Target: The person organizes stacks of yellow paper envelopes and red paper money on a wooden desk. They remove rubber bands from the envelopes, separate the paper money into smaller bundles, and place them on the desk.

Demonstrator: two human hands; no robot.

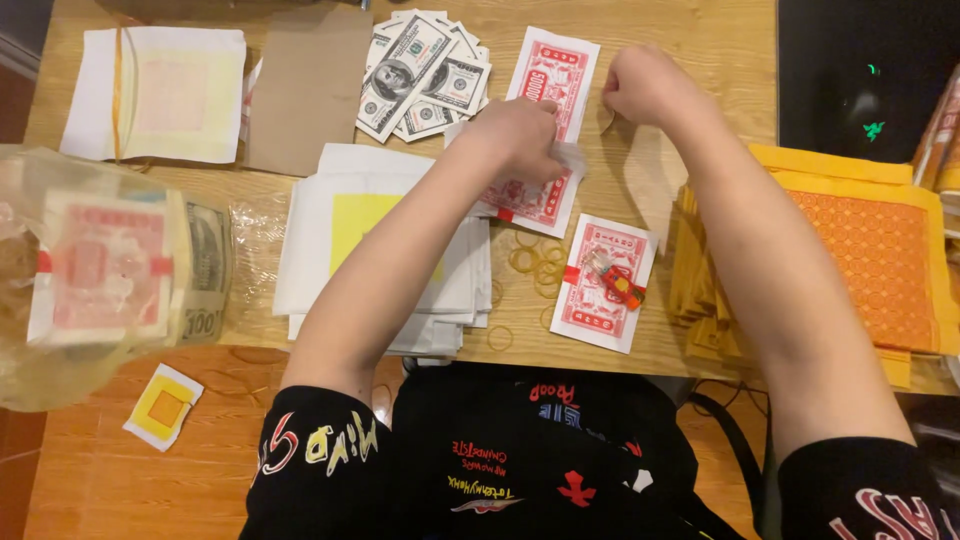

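While the left hand (520,135) presses flat on the red-and-white note bundle (535,195) mid-table, long axis running far-to-near, the right hand (645,85), clenched, pinches a rubber band (608,122) just right of it.

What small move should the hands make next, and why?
Probably slip the rubber band pinched by the right hand around the red-and-white paper stack that the left hand presses down. That stack looks unbound, while the similar bundle nearby already carries a red strap, and spare bands lie beside it.
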